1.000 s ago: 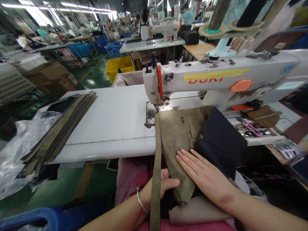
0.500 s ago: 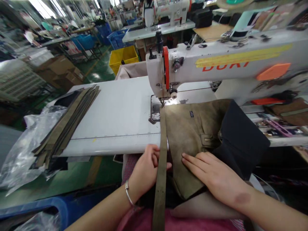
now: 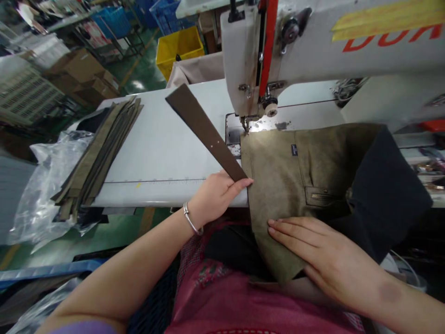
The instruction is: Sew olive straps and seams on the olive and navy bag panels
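Observation:
My left hand (image 3: 219, 194) is closed, pinching a long olive-brown fabric strap (image 3: 205, 127) between thumb and fingers at the left edge of the bag panel. The strap's far end slants up and left over the white table. Under my right hand (image 3: 321, 253), which lies flat with fingers stretched out, is the olive bag panel (image 3: 274, 181). It carries a small dark label, a zipped pocket and a dark lining folded out on the right. The panel's top left corner sits at the needle and presser foot (image 3: 245, 124) of the sewing machine (image 3: 239, 60).
A stack of olive and dark strips (image 3: 100, 157) lies on the left end of the white table (image 3: 167, 139), beside clear plastic wrap (image 3: 52, 171). Behind stand a yellow crate (image 3: 179, 48) and cardboard boxes (image 3: 81, 72). A blue bin's rim (image 3: 52, 271) shows at lower left.
The strap ran along the panel's left edge toward my lap; now its free end is swung up and left over the table. My left hand has moved up and grips it. My head is closer.

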`<state>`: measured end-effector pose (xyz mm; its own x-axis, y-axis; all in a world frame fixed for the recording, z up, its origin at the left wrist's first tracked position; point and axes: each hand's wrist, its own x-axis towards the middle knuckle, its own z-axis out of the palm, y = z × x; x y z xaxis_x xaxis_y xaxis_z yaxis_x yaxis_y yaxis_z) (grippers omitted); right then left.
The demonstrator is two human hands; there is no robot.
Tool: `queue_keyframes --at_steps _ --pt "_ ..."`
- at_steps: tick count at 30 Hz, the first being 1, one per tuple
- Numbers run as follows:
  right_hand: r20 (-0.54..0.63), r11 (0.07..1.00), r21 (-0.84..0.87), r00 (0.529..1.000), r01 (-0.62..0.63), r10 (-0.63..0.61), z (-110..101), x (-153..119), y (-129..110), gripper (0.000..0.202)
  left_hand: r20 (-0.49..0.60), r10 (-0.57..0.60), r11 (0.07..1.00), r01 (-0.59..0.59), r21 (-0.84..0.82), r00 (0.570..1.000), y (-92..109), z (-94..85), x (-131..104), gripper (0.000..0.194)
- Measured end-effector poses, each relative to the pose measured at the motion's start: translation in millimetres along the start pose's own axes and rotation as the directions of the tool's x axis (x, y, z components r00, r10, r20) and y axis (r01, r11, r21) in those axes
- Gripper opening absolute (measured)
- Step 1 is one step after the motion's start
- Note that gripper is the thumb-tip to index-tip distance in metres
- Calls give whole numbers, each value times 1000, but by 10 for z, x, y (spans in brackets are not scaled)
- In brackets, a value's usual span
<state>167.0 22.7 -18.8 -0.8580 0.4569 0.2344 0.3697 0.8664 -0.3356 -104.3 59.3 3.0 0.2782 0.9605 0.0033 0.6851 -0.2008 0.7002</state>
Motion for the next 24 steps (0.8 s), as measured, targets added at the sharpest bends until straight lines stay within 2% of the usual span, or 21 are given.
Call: queue_keyframes --at_steps 2,9,15,19,21,24 --pt "12 1000 -3 1000 2 -2 -3 3 3 60 33 -52 999 52 -13 998 15 -36 35 41" --pt "12 1000 -17 1000 1 0 15 0 15 55 65 -103 994 105 -25 993 -6 -88 103 43" --pt "0 1000 -15 1000 1 -1 -4 36 10 55 46 -81 993 84 -77 996 -5 -91 109 44" --pt "6 1000 -16 1000 -7 7 -10 35 10 56 26 -97 995 97 25 995 19 -70 69 43" --pt "9 1000 -15 1000 -8 9 -14 29 7 56 17 -52 996 50 72 999 20 -30 25 43" --pt "1 1000 -17 1000 -26 26 -23 32 1 55 5 135 987 -135 92 991 -9 51 -48 35"
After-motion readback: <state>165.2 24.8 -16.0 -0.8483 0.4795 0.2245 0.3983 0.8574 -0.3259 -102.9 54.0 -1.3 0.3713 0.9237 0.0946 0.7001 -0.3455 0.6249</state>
